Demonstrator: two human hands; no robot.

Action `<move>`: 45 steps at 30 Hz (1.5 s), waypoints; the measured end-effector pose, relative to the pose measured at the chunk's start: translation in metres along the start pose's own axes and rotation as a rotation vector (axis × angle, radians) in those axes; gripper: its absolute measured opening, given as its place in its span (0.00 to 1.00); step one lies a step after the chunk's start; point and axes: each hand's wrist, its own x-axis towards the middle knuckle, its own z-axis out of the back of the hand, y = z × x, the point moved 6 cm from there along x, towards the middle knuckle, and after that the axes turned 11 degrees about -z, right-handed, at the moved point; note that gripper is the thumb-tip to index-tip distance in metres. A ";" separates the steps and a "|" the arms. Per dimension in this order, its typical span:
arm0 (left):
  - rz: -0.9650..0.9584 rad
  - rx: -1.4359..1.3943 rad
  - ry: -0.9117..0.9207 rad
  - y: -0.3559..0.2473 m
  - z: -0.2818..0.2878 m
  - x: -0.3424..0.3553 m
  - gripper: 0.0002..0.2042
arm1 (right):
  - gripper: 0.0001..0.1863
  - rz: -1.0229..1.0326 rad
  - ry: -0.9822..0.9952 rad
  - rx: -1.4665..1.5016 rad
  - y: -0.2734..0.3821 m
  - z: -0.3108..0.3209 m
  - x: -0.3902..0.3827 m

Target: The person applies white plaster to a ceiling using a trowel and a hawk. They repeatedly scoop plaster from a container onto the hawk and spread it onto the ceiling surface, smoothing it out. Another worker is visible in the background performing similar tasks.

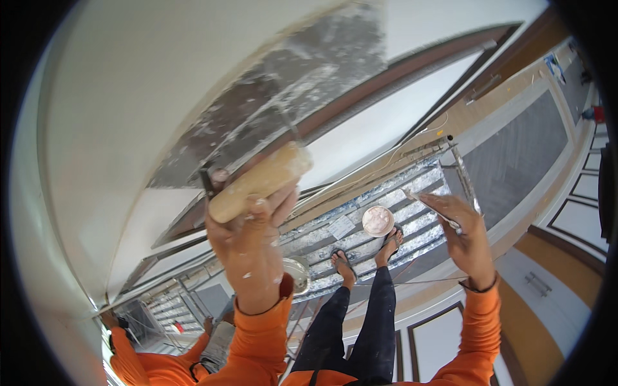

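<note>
My left hand (248,264) is closed around the pale wooden handle of a plastering trowel (309,80). Its broad grey blade is streaked with white plaster and lies close to the white wall surface (122,96); whether it touches cannot be told. My right hand (468,241), out to the right, grips a thin, plaster-smeared putty knife (430,204), seen nearly edge-on. Both hands carry white specks. Below, beside my foot, stands a round tub of pale pinkish-white plaster (378,220).
I stand in sandals on a splattered slatted scaffold platform (418,235) high above the floor (521,154). A second round container (296,273) is by my left forearm. A dark-framed panel (367,109) runs behind the trowel. Lower left, a person in orange (161,367) is near another platform.
</note>
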 end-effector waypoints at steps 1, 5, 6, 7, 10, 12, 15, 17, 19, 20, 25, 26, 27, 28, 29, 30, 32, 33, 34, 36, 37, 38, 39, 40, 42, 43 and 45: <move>0.002 0.031 0.041 -0.002 -0.005 -0.003 0.24 | 0.22 -0.128 -0.026 0.133 -0.041 -0.008 -0.021; 0.091 0.082 0.207 -0.003 0.007 -0.002 0.23 | 0.17 -0.494 -0.153 0.409 -0.195 -0.073 -0.096; 0.174 -0.013 0.268 -0.005 0.012 0.000 0.23 | 0.17 -0.517 -0.206 0.367 -0.236 -0.092 -0.115; 0.196 0.007 0.302 -0.008 0.013 0.002 0.23 | 0.17 -0.598 -0.243 0.381 -0.266 -0.106 -0.132; 0.232 0.181 0.237 -0.019 0.027 0.002 0.24 | 0.17 -0.755 -0.343 0.350 -0.354 -0.148 -0.176; 0.392 0.079 0.314 -0.019 0.001 -0.004 0.25 | 0.17 -0.847 -0.322 0.262 -0.388 -0.180 -0.182; 0.405 0.188 0.361 -0.033 0.014 0.003 0.26 | 0.20 -0.946 -0.128 0.145 -0.420 -0.222 -0.170; 0.363 0.223 0.399 -0.029 0.015 0.006 0.28 | 0.20 -0.806 -0.182 0.033 -0.467 -0.265 -0.175; 0.362 0.173 0.401 -0.018 0.006 0.008 0.30 | 0.20 -0.761 -0.199 -0.132 -0.506 -0.303 -0.176; 0.369 0.158 0.376 -0.016 0.001 0.009 0.31 | 0.20 -0.786 -0.192 -0.242 -0.524 -0.319 -0.174; 0.323 0.172 0.223 -0.002 0.003 0.004 0.30 | 0.21 -1.009 0.024 -0.008 -0.568 -0.381 -0.127; 0.328 0.161 0.215 0.007 0.001 0.007 0.30 | 0.21 -0.985 -0.049 0.003 -0.592 -0.388 -0.129; 0.331 0.158 0.198 0.013 0.001 0.009 0.29 | 0.21 -0.952 -0.110 0.017 -0.609 -0.398 -0.131; 0.317 0.170 0.178 0.014 0.002 0.007 0.29 | 0.21 -0.896 -0.157 0.042 -0.603 -0.406 -0.118; 0.302 0.179 0.156 0.013 0.004 0.004 0.29 | 0.22 -0.970 -0.064 0.068 -0.606 -0.415 -0.112; 0.298 0.179 0.144 0.015 0.005 0.005 0.29 | 0.23 -0.890 -0.054 0.033 -0.608 -0.419 -0.106; 0.306 0.181 0.121 0.024 0.005 0.007 0.28 | 0.24 -0.739 -0.035 -0.036 -0.619 -0.426 -0.101; 0.296 0.181 0.109 0.025 0.007 0.005 0.28 | 0.24 -0.730 0.016 -0.006 -0.616 -0.429 -0.092; 0.295 0.182 0.100 0.027 0.007 0.005 0.28 | 0.25 -0.685 0.050 -0.035 -0.613 -0.434 -0.089; 0.296 0.182 0.088 0.030 0.008 0.005 0.27 | 0.27 -0.594 0.113 -0.092 -0.608 -0.446 -0.084; 0.293 0.182 0.085 0.031 0.008 0.006 0.27 | 0.27 -0.589 0.129 -0.134 -0.608 -0.451 -0.084; 0.295 0.179 0.077 0.031 0.009 0.006 0.27 | 0.28 -0.584 0.144 -0.176 -0.608 -0.454 -0.086; 0.290 0.179 0.076 0.030 0.009 0.005 0.27 | 0.28 -0.577 0.158 -0.219 -0.608 -0.459 -0.088; 0.289 0.180 0.072 0.029 0.008 0.004 0.27 | 0.29 -0.568 0.170 -0.237 -0.608 -0.464 -0.093; 0.287 0.182 0.070 0.027 0.009 0.005 0.26 | 0.29 -0.550 0.190 -0.276 -0.608 -0.470 -0.101; 0.285 0.180 0.067 0.026 0.008 0.005 0.26 | 0.29 -0.532 0.175 -0.274 -0.609 -0.472 -0.102; 0.279 0.181 0.064 0.024 0.007 0.003 0.26 | 0.29 -0.494 0.150 -0.266 -0.607 -0.475 -0.104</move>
